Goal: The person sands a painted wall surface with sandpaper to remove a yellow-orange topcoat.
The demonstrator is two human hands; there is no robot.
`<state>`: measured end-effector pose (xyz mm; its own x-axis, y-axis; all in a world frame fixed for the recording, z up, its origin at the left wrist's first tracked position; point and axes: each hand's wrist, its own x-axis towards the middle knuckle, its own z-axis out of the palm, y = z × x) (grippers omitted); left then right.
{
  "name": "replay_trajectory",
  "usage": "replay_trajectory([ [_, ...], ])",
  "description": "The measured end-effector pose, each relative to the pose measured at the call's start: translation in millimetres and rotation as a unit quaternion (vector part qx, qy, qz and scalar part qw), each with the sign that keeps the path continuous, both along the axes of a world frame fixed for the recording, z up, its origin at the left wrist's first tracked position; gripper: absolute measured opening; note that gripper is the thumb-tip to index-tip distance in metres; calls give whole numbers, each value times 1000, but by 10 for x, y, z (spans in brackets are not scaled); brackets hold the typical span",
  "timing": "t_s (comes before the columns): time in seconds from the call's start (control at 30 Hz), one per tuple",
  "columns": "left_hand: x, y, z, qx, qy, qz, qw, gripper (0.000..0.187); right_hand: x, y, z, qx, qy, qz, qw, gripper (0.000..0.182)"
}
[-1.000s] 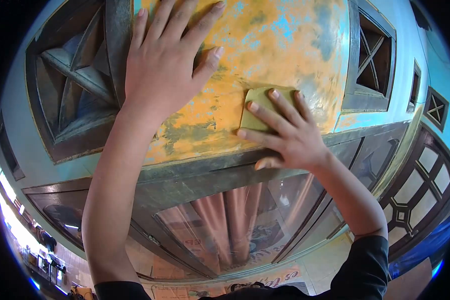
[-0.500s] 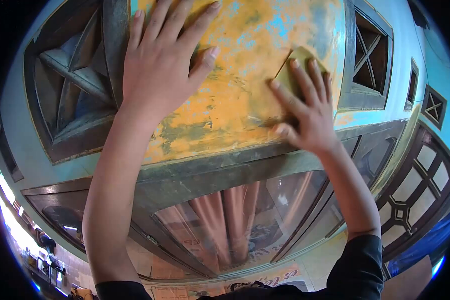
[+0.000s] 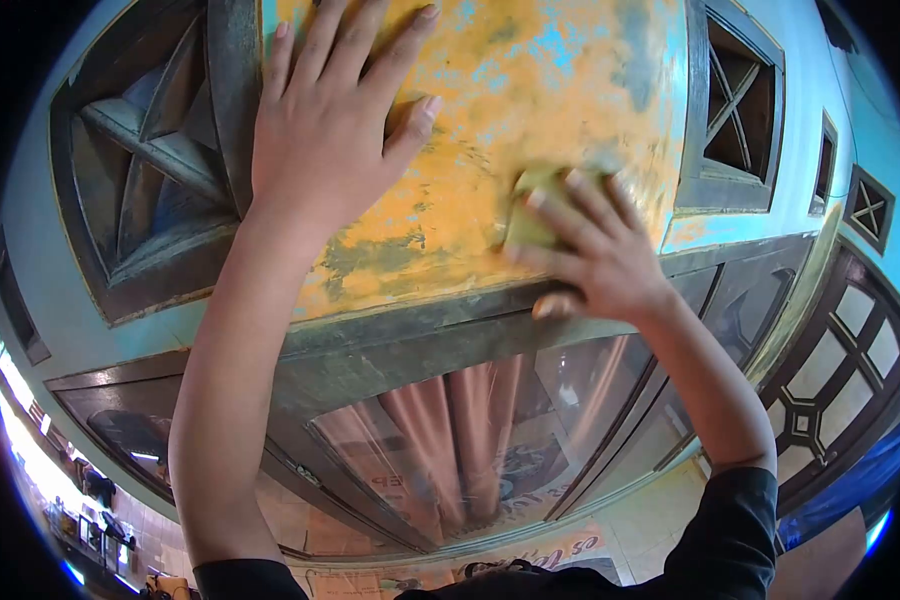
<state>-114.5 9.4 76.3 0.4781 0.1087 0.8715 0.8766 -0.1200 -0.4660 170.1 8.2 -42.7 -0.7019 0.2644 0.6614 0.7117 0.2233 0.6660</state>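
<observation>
My left hand (image 3: 322, 145) lies flat with spread fingers on the upper left of a wall panel (image 3: 460, 190). The panel has worn orange paint with blue and dark grey patches showing through. Under the fingers of my right hand (image 3: 610, 260), a yellow-green piece of sandpaper (image 3: 535, 215) is pressed against the panel's lower right part. Motion blurs the sandpaper and those fingertips a little. My right thumb sits lower, near the dark wooden frame (image 3: 390, 345) along the panel's bottom edge.
Wooden vents with crossed slats flank the panel, one at left (image 3: 155, 150) and one at right (image 3: 740, 110). Below the frame, a glass window (image 3: 560, 400) shows pink curtains (image 3: 455, 430). A dark door with pale panes (image 3: 820, 400) stands at far right. Printed sheets (image 3: 560, 550) lie on the floor.
My right hand has slid the sandpaper down and to the left across the panel. My left hand stays at nearly the same spot.
</observation>
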Motion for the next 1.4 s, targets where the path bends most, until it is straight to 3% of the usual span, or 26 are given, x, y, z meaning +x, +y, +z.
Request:
replay_trajectory([
  [0.13, -33, 29, -18, 3, 12, -9, 1000, 67, -67, -25, -42, 42, 149, 17, 988, 70],
  [0.17, -35, 28, -10, 0, 11, -12, 1000, 67, -138, -77, -174, -12, 73, -22, 997, 69],
  [0.27, -31, 20, -9, -5, 15, -7, 1000, 69, -96, -31, -237, 11, -34, -7, 999, 68],
  [0.33, -36, 23, -12, 3, 21, 14, 1000, 71, -47, -66, 73, 9, 71, -18, 997, 69],
  [0.4, -45, 127, -77, 56, 11, -40, 998, 63, 67, 58, 378, 67, 182, 44, 980, 69],
  [0.5, -40, 148, -103, 65, -4, -65, 996, 61, -84, 104, 539, 126, 239, 57, 961, 70],
  [0.63, -26, 115, -96, 54, -10, -59, 997, 63, -201, -71, 428, 2, 37, 32, 999, 64],
  [0.77, -24, 94, -83, 42, -11, -54, 998, 63, 120, 112, 988, 123, 192, 43, 973, 69],
  [0.9, -9, 77, -86, 33, -13, -47, 998, 63, -149, -19, 743, 54, 75, 42, 995, 69],
  [1.0, 8, 60, -80, 33, -15, -47, 998, 64, 91, 60, 1144, 112, 91, 25, 989, 69],
  [1.03, 11, 57, -78, 34, -15, -47, 998, 65, 174, 127, 1348, 138, 136, 86, 977, 67],
  [1.13, 12, 55, -53, 31, -13, -45, 998, 65, 69, 165, 1455, 186, 202, 72, 959, 66],
  [1.27, -7, 19, -26, 22, -4, -31, 999, 64, -198, 32, 1017, 56, 32, 92, 994, 66],
  [1.4, -37, 44, -3, 19, 6, -22, 1000, 65, 169, 109, 1524, 151, 170, 94, 969, 64],
])
